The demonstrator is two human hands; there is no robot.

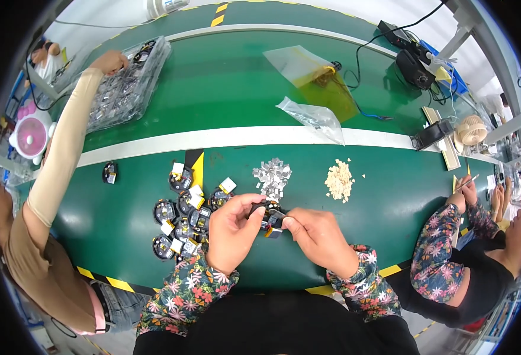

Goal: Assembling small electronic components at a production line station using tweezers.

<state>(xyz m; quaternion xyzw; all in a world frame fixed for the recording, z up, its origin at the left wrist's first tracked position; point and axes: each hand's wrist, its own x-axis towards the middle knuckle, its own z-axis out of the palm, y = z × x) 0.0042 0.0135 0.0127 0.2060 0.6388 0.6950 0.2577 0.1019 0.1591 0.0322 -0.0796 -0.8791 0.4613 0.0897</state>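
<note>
My left hand [232, 228] is closed around a small round black electronic assembly [270, 223] with a yellow-and-white part on its lower side. At its right edge, the thumb and fingers of my right hand [321, 238] are pinched together. A thin greyish sliver shows at that pinch, too small to name. Left of my hands lies a loose heap of similar black assemblies [185, 220], several with white blocks and yellow tape. Just beyond my hands is a pile of small silvery-grey pieces [272, 176]. Farther right sits a pile of cream-coloured bits [339, 181].
On the left, a co-worker's sleeved arm [65, 148] reaches to a clear plastic tray [148, 80] of parts. One lone assembly [110, 173] lies nearby. Plastic bags [314, 118] lie beyond the white strip [237, 137]. Another co-worker [479, 266] sits right, near a small fan [471, 130].
</note>
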